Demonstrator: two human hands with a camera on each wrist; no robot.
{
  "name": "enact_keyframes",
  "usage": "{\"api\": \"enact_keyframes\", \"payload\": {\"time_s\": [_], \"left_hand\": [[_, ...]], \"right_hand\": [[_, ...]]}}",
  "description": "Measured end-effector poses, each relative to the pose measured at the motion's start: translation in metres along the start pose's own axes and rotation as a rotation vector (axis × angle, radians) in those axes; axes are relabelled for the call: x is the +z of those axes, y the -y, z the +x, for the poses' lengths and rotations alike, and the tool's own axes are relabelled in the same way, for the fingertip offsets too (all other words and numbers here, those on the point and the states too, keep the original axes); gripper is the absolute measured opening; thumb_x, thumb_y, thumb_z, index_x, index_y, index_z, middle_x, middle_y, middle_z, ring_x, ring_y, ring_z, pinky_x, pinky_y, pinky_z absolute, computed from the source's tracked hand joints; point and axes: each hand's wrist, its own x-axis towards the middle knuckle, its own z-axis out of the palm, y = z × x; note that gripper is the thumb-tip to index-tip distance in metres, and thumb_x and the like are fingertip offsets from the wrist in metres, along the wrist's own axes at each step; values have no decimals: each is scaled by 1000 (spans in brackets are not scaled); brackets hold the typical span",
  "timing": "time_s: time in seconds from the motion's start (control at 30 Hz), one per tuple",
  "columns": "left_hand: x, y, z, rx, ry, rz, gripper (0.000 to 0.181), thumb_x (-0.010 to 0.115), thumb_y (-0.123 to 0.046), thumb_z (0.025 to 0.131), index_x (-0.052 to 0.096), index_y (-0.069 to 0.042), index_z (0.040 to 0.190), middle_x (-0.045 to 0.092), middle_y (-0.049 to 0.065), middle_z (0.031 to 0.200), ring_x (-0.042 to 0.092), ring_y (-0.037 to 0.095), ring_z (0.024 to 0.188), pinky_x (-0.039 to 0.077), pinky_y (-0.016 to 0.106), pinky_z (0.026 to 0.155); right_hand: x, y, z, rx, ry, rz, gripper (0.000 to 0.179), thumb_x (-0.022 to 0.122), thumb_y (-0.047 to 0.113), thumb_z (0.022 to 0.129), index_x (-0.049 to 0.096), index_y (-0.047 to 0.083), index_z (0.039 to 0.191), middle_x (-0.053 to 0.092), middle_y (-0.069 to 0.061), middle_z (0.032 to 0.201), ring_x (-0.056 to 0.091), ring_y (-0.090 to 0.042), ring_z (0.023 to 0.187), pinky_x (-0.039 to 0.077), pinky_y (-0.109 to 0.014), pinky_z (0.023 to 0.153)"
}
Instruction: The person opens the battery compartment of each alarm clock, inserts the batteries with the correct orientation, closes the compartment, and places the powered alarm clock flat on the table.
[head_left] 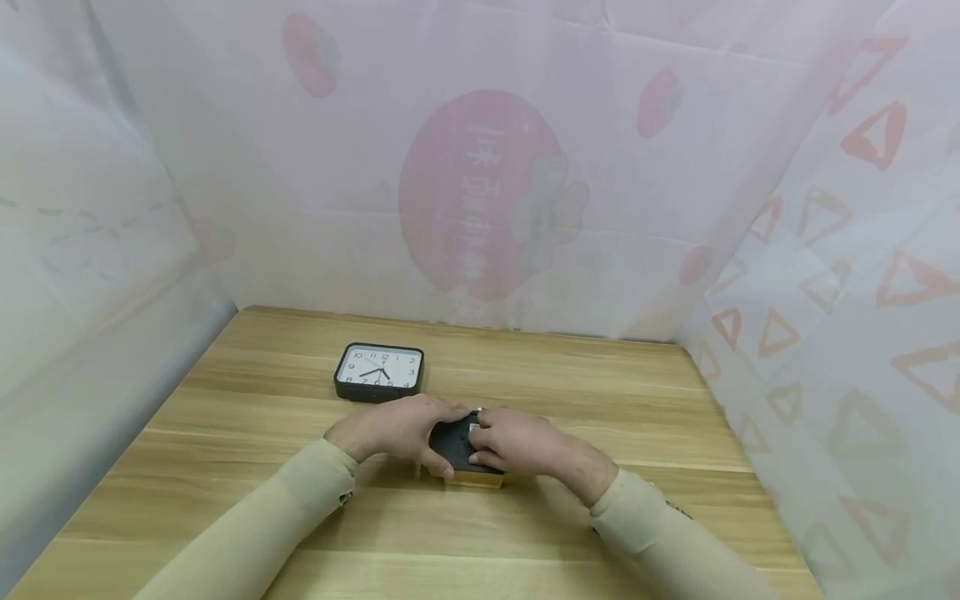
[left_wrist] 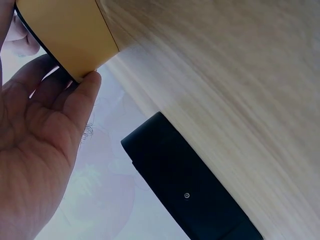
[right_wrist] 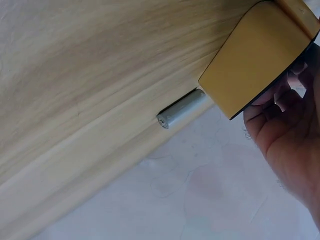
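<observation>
Battery [right_wrist: 181,108] lies right of the yellow-sided case [head_left: 453,444], end pointing at it, right hand [head_left: 519,442] nearer. Left hand [head_left: 401,427] grip holds case; right grip, can't tell.

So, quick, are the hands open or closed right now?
Left hand: closed, holding a yellow-sided, black-topped boxy object.
Right hand: on top of that object; can't tell whether open or closed.

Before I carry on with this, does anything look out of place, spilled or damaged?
A loose battery lies on the table beside the gold-sided box, odd because it sits out on its own. I see nothing spilled or damaged.
</observation>
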Motion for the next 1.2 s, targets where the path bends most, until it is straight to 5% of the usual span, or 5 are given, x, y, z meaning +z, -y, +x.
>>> {"api": "enact_keyframes", "payload": {"time_s": [0.17, 0.5, 0.9, 1.2], "left_hand": [[0, 0, 1, 30, -10, 28, 107, 100, -59, 92, 54, -9, 176, 61, 10, 179, 61, 30, 164, 51, 52, 136], [-4, -3, 2, 2, 10, 39, 108, 100, -59, 92, 54, -11, 177, 60, 10, 180, 61, 31, 164, 52, 52, 136], [-2, -2, 3, 1, 3, 35, 106, 101, -57, 91, 56, -12, 176, 60, 9, 179, 59, 31, 166, 49, 53, 138], [-1, -2, -1, 0, 4, 2, 106, 100, -57, 93, 53, -12, 177, 57, 10, 182, 56, 33, 169, 46, 55, 141]], "right_hand": [[5, 1, -1, -13, 40, -124, 29, 59, 45, 124, 78, 25, 133, 78, -4, 135, 76, -18, 118, 68, -36, 105], [8, 8, -4, 50, 36, -194, 31, 57, 47, 125, 74, 24, 136, 76, -3, 144, 77, -26, 132, 71, -41, 106], [10, 9, -4, 62, 20, -174, 25, 55, 41, 126, 72, 23, 131, 77, 0, 135, 78, -24, 124, 73, -42, 97], [7, 6, -6, 28, -114, -104, 18, 64, 37, 123, 72, 20, 123, 81, 1, 123, 79, -14, 106, 70, -32, 92]]}}
